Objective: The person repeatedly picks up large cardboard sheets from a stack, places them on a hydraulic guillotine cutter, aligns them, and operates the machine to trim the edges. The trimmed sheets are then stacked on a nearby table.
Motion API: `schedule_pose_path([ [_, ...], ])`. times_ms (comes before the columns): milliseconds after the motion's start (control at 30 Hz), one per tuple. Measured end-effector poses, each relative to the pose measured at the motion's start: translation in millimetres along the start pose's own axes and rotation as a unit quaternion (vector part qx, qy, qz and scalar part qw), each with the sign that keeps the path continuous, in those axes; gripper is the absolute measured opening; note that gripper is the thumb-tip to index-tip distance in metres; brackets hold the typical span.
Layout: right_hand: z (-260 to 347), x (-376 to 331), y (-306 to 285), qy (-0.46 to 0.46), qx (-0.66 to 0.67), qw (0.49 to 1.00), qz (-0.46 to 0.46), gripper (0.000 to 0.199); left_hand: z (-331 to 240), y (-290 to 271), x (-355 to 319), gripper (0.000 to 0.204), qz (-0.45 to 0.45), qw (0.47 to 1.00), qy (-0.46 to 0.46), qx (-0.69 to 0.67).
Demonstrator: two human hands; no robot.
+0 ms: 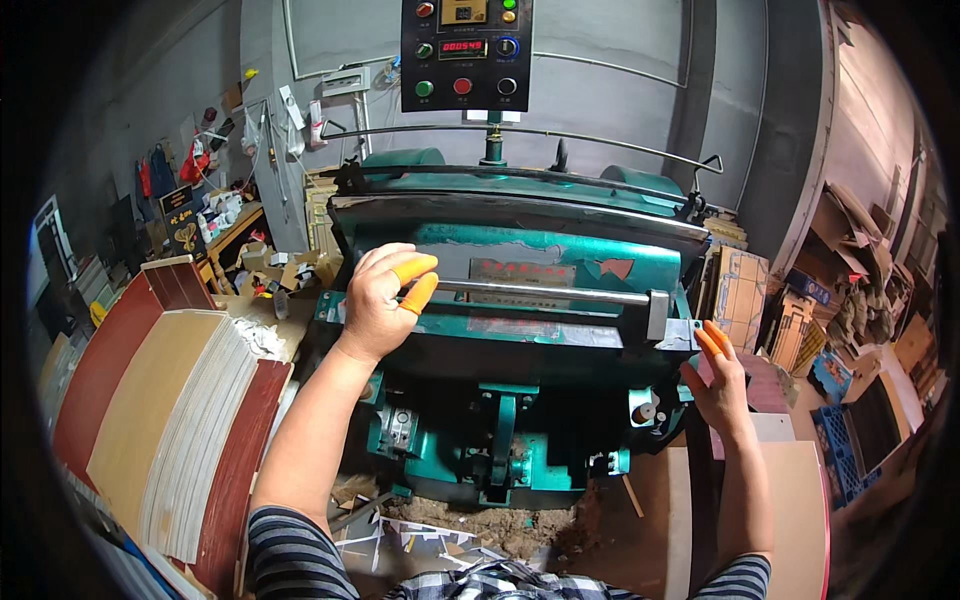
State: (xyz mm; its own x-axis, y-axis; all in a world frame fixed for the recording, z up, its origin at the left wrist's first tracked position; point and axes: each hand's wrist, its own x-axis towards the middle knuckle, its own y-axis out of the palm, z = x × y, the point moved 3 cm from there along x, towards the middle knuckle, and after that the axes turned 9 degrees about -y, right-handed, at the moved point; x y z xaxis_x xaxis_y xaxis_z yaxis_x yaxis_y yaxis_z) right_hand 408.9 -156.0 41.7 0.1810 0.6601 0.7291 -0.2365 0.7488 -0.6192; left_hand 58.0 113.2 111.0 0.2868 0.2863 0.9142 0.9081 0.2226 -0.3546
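A green die-cutting press (590, 250) with worn paint stands in front of me. A metal bar (560, 291) runs across its front, with a dark block (656, 316) at its right end. My left hand (380, 300) is raised at the bar's left end. Orange finger covers sit on its thumb and forefinger, whose tips curl close together. Anything between them is too small to tell. My right hand (722, 380) is beside the press's right front corner, fingers stretched and thumb apart. It wears orange covers too and holds nothing visible. Its fingertips are at the frame's edge.
A black control panel (463, 90) rises behind the press. At left stands a stack of boards (180, 430) between dark red panels. Tan sheets (790, 510) lie at right, near a blue crate (840, 455) and cardboard (740, 295). Paper scraps (440, 535) litter the floor below.
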Motion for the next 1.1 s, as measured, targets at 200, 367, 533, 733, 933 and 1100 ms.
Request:
schedule_pose_path([
  [200,14,24,9,-0.025,-0.018,0.999,0.010,0.050,-3,-15,3,0.022,-0.002,1.000,-0.017,0.019],
  [367,23,24,11,-0.041,0.008,0.999,-0.006,0.050,-4,-9,15,0.028,-0.024,0.998,-0.009,0.050],
  [533,40,12,-2,-0.076,0.032,0.996,-0.045,0.049,-3,9,25,0.040,-0.013,0.995,-0.018,0.093],
  [733,58,-8,-15,-0.103,0.011,0.993,-0.064,0.048,35,44,4,0.053,0.135,0.960,-0.143,0.199],
  [933,34,-35,63,0.006,0.014,0.996,0.087,0.054,121,62,-136,0.080,0.435,0.808,-0.266,0.295],
  [1100,-32,-120,178,0.110,-0.110,0.929,0.335,0.075,126,34,-256,0.091,0.584,0.698,-0.280,0.305],
])
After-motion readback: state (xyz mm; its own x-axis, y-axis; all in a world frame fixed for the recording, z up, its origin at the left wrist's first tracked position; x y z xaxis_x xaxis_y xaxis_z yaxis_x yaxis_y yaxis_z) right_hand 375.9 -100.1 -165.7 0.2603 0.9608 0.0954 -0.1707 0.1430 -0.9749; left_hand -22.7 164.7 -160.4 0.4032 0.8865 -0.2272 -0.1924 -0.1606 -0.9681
